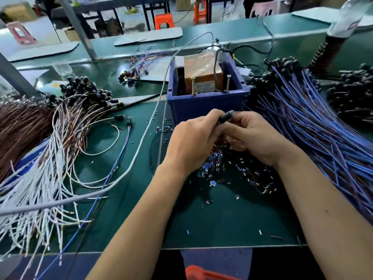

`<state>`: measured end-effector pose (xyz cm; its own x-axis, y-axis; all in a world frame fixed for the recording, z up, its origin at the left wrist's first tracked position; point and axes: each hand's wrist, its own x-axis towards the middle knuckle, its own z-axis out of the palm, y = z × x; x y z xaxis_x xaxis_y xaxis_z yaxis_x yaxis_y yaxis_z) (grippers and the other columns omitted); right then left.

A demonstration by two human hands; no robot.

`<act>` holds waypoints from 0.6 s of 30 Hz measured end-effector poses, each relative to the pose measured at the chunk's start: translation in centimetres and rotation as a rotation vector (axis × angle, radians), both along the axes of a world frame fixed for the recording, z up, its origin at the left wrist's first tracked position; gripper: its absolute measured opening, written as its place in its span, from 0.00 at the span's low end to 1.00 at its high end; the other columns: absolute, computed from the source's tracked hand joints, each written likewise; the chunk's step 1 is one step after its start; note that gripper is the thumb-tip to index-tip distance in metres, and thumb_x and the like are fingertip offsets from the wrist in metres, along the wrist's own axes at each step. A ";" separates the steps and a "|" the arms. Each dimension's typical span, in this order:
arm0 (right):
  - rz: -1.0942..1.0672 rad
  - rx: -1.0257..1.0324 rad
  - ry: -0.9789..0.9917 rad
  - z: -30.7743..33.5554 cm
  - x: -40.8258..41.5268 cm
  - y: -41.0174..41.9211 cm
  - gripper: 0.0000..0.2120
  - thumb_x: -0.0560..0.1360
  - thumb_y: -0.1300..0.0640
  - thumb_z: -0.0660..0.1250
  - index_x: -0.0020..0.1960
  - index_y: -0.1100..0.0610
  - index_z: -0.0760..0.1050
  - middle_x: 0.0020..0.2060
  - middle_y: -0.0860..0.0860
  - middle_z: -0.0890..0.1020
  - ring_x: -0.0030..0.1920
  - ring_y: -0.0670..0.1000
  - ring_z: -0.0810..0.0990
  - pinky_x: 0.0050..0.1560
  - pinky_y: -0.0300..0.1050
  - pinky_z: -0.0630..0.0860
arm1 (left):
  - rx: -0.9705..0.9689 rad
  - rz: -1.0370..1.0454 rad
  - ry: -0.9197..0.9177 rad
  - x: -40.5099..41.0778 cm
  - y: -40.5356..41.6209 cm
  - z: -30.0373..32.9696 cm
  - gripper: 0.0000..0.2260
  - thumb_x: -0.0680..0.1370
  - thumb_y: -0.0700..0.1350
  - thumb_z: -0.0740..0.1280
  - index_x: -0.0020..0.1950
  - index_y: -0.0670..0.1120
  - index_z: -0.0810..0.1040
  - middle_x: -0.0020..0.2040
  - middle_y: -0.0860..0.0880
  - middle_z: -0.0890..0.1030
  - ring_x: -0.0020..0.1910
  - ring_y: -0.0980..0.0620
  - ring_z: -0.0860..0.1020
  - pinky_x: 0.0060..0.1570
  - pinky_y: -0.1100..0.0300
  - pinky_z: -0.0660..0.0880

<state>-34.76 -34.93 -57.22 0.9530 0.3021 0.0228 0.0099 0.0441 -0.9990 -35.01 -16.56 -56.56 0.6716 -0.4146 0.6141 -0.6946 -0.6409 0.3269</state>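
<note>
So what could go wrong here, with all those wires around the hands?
1. The small black part, pinched between the left hand and right hand, could slip and get lost among the cut wire scraps beneath.
2. The blue wire bundle lies close beside the right hand; a sweep might snag strands.
3. The blue bin stands just beyond the hands, so a jerk could bump it.
</note>
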 end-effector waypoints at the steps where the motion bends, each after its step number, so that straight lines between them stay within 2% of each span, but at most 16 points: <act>1: -0.012 0.003 0.006 0.0 0.1 0.0 0.05 0.84 0.61 0.65 0.50 0.61 0.77 0.30 0.50 0.75 0.28 0.45 0.64 0.26 0.36 0.57 | -0.008 -0.003 0.010 0.0 0.2 -0.2 0.11 0.84 0.50 0.64 0.63 0.47 0.78 0.46 0.50 0.85 0.42 0.43 0.82 0.37 0.47 0.77; 3: -0.032 0.001 0.022 -0.1 0.2 0.0 0.06 0.83 0.59 0.66 0.48 0.60 0.77 0.30 0.51 0.75 0.29 0.47 0.63 0.26 0.37 0.56 | -0.031 -0.021 0.044 0.0 0.6 -0.4 0.10 0.81 0.46 0.68 0.62 0.47 0.79 0.46 0.51 0.84 0.43 0.44 0.81 0.38 0.47 0.77; 6: -0.111 0.022 0.050 -0.2 0.3 -0.1 0.09 0.80 0.54 0.69 0.45 0.59 0.78 0.29 0.52 0.76 0.26 0.47 0.62 0.25 0.36 0.56 | -0.039 0.016 0.004 0.4 1.3 -0.8 0.03 0.79 0.42 0.69 0.51 0.43 0.82 0.42 0.50 0.81 0.40 0.43 0.78 0.37 0.47 0.75; 9: -0.228 0.057 0.051 -0.2 0.7 -0.4 0.08 0.80 0.56 0.71 0.44 0.59 0.80 0.31 0.53 0.80 0.24 0.46 0.67 0.24 0.33 0.64 | -0.075 0.115 -0.033 0.7 1.9 -0.9 0.04 0.79 0.41 0.67 0.45 0.43 0.81 0.40 0.50 0.79 0.38 0.44 0.76 0.35 0.47 0.74; 12: -0.273 0.079 0.041 -0.5 0.9 -0.3 0.03 0.79 0.63 0.72 0.46 0.60 0.81 0.36 0.56 0.86 0.26 0.46 0.75 0.24 0.33 0.67 | -0.100 0.147 -0.040 0.6 1.8 -1.1 0.04 0.79 0.41 0.69 0.45 0.43 0.80 0.40 0.51 0.80 0.38 0.44 0.77 0.35 0.48 0.74; 16: -0.290 0.015 -0.077 -0.9 1.0 0.1 0.03 0.78 0.65 0.73 0.46 0.60 0.82 0.29 0.55 0.82 0.23 0.45 0.75 0.22 0.33 0.66 | -0.103 0.034 0.020 0.5 1.3 -1.0 0.10 0.81 0.47 0.63 0.51 0.44 0.83 0.44 0.50 0.83 0.42 0.45 0.81 0.40 0.47 0.76; 18: -0.290 0.009 -0.129 -0.9 0.9 0.3 0.02 0.78 0.65 0.73 0.47 0.61 0.81 0.29 0.54 0.83 0.24 0.46 0.77 0.21 0.35 0.67 | -0.116 -0.010 0.038 0.3 1.0 -1.1 0.12 0.81 0.47 0.63 0.51 0.43 0.83 0.44 0.50 0.84 0.42 0.46 0.81 0.41 0.48 0.76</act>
<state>-33.84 -34.65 -58.10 0.9885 0.0172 0.1501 0.1495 0.0303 -0.9883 -34.69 -15.53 -57.70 0.6915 -0.3491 0.6324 -0.6865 -0.5901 0.4248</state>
